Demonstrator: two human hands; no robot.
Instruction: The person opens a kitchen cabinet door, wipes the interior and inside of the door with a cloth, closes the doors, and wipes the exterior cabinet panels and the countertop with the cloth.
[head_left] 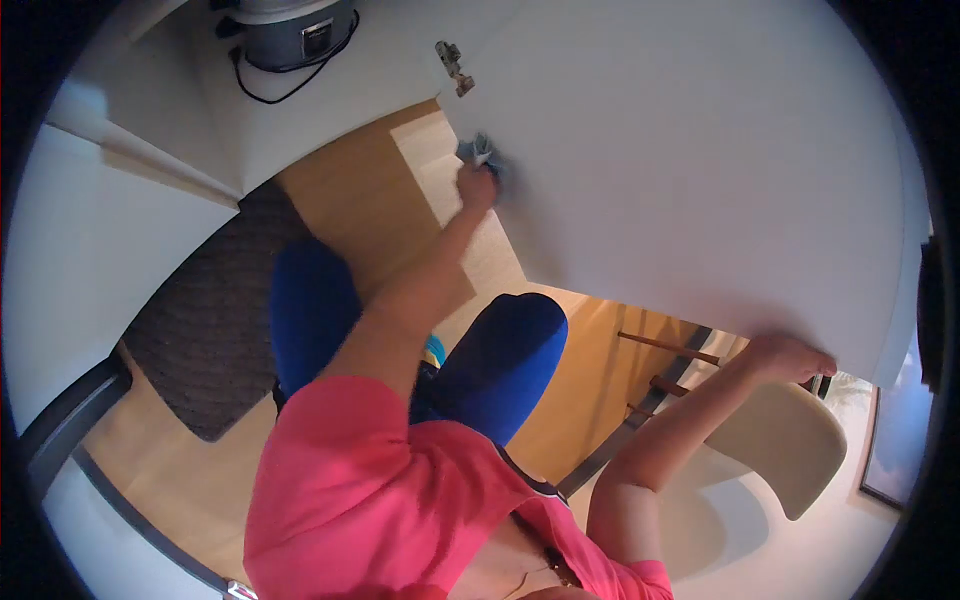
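My left hand is closed on a crumpled grey-blue cloth, slightly blurred, at the edge of a white cabinet door. Close above the cloth, a metal hinge sits on the door near its corner. My right hand grips the door's outer edge at the right, its fingers wrapped round beside a small dark handle. Most of the door's broad face lies between my two hands.
A grey appliance with a black cord stands in the open white cabinet. A dark mat lies on the wood floor left of my knees. A beige chair stands below my right hand. A dark bar handle juts in at far left.
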